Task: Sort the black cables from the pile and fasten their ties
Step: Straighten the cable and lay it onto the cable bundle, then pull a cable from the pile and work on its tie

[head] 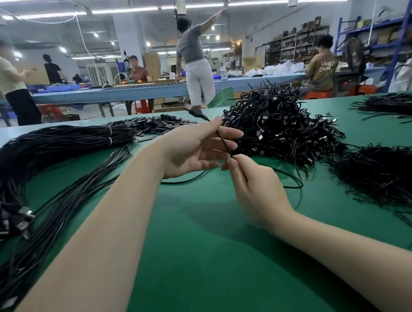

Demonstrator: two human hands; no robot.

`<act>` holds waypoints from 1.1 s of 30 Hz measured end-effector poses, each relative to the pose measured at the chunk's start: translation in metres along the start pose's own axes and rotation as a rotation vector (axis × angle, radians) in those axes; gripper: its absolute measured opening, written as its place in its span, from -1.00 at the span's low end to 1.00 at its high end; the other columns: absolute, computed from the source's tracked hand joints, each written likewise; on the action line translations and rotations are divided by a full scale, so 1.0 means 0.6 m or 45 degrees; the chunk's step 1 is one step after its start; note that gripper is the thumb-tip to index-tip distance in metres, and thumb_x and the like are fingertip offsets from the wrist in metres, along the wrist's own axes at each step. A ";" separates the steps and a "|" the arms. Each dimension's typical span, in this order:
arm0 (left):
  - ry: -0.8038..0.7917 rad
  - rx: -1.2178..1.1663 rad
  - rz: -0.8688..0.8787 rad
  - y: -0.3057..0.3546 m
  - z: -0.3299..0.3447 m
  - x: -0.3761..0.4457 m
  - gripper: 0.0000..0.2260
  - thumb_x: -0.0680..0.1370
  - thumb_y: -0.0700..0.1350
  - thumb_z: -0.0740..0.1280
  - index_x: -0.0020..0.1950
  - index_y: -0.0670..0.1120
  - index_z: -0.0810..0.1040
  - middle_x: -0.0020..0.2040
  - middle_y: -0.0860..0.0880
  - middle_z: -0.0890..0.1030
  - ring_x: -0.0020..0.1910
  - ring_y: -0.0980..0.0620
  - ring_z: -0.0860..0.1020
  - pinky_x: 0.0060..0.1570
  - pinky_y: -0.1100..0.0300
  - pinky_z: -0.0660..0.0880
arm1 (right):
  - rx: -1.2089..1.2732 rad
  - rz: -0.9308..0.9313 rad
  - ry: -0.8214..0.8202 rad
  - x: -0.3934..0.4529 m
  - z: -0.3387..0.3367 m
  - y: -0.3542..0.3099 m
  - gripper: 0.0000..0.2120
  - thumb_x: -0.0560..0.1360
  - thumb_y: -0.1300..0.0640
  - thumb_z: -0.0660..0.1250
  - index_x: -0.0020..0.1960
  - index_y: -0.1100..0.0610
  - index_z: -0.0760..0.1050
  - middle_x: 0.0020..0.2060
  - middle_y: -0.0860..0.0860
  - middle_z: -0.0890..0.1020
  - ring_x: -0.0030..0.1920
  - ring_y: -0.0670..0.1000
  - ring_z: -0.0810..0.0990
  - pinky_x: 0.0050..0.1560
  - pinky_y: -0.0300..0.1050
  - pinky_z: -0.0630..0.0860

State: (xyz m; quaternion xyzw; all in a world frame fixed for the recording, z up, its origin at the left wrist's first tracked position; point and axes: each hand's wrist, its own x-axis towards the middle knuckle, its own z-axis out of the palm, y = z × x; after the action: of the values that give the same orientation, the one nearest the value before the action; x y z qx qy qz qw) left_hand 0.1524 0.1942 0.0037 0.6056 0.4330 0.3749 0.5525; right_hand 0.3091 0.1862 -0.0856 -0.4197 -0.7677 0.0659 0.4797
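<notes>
Over the green table (195,233), my left hand (194,149) holds a thin black cable (223,141) between thumb and fingers, palm turned up. The cable's plug (195,112) sticks up past the fingertips. My right hand (253,184) pinches the same cable just below, at its lower end. The cable's slack loops on the table under both hands. A tangled pile of tied black cables (278,128) lies right behind the hands. A heap of black ties (390,177) sits to the right.
A long bundle of straight black cables (47,157) fans across the left of the table. Small black parts (156,126) lie at the back centre, more ties (398,105) at the far right. Several people work at a blue bench (117,92) beyond.
</notes>
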 end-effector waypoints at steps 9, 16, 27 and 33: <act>-0.039 -0.725 0.220 0.053 -0.023 -0.033 -0.64 0.57 -0.01 0.17 -0.43 0.01 0.46 -0.58 0.09 0.38 -0.60 0.19 0.37 -0.56 0.35 0.31 | 0.296 0.113 -0.360 0.007 0.013 0.040 -0.70 0.61 -0.07 0.16 -0.16 -0.02 0.58 -0.55 -0.13 0.37 -0.52 -0.13 0.26 -0.44 -0.20 0.23; -0.229 0.556 -0.509 0.015 0.003 -0.022 -0.54 0.67 0.09 -0.04 0.02 -0.05 0.62 -0.06 -0.01 0.69 -0.07 0.08 0.63 -0.18 0.29 0.46 | 0.477 0.160 0.056 0.038 -0.004 0.020 -0.69 0.53 -0.03 0.33 -0.31 0.11 0.45 -0.52 -0.16 0.39 -0.46 -0.17 0.29 -0.42 -0.27 0.25; -0.060 -0.748 0.331 0.052 -0.033 -0.043 -0.67 0.62 -0.03 0.15 -0.17 -0.04 0.66 -0.39 0.09 0.60 -0.40 0.14 0.58 -0.36 0.29 0.52 | 0.362 0.108 -0.523 0.012 0.005 0.027 -0.76 0.61 -0.01 0.20 -0.08 0.01 0.61 -0.52 -0.11 0.33 -0.50 -0.11 0.23 -0.44 -0.20 0.19; -0.257 0.434 -0.408 0.017 -0.001 -0.026 -0.62 0.62 0.04 0.10 -0.07 -0.10 0.66 -0.23 -0.03 0.68 -0.32 0.11 0.61 -0.38 0.33 0.42 | 0.120 0.214 0.044 0.055 -0.021 0.030 -0.70 0.47 -0.12 0.37 -0.34 0.05 0.53 -0.55 -0.14 0.46 -0.48 -0.19 0.40 -0.45 -0.32 0.26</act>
State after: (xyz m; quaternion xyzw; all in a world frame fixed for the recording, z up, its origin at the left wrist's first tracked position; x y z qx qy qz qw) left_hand 0.1478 0.1792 0.0143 0.6480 0.5232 0.1418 0.5350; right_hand 0.3230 0.2172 -0.0656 -0.4606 -0.7175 0.1348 0.5049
